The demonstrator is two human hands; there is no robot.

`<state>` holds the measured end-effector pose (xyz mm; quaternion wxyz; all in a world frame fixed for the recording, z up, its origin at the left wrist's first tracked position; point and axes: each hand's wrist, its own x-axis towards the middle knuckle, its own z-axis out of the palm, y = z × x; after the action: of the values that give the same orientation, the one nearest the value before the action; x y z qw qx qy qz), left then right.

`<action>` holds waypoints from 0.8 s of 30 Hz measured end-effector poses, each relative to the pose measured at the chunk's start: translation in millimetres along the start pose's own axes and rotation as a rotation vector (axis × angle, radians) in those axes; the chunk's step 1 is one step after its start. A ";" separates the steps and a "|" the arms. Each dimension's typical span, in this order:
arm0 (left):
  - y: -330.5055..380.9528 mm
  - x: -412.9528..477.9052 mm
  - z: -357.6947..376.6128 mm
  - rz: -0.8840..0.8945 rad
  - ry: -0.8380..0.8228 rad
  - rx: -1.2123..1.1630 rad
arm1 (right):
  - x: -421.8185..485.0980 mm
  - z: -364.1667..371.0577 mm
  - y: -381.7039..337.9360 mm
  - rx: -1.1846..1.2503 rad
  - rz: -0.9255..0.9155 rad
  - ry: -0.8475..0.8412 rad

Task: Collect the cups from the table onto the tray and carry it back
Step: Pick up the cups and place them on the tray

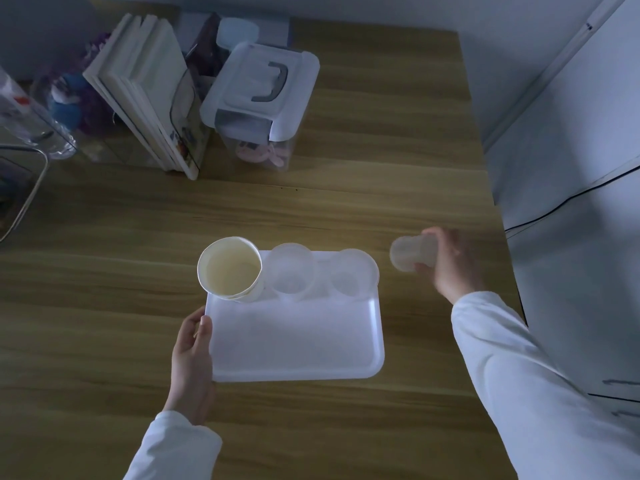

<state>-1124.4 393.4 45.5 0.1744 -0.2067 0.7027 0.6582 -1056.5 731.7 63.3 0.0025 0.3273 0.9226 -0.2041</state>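
Note:
A white rectangular tray point(294, 344) lies on the wooden table. Along its far edge stand a white paper cup point(230, 270) at the left and two clear plastic cups, one in the middle point(291, 271) and one at the right point(349, 271). My left hand point(192, 362) grips the tray's left edge, thumb on the rim. My right hand point(446, 261) holds another clear plastic cup point(410, 253) tilted on its side, mouth toward the tray, in the air just right of the tray's far right corner.
At the back of the table point(104, 271) stand a lidded clear storage box point(259, 95), a row of upright books point(149, 98) and a clear container point(27, 109) at the far left. The table's right edge meets a white cabinet point(571, 168).

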 end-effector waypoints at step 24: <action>9.5 -29.3 -20.7 0.016 -0.050 -0.016 | -109.4 -9.1 -33.4 1.559 0.327 -0.171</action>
<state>-1103.8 375.0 70.3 0.1850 -0.1859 0.6943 0.6703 -989.5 645.7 99.3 -0.1262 0.3492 0.4514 -0.8114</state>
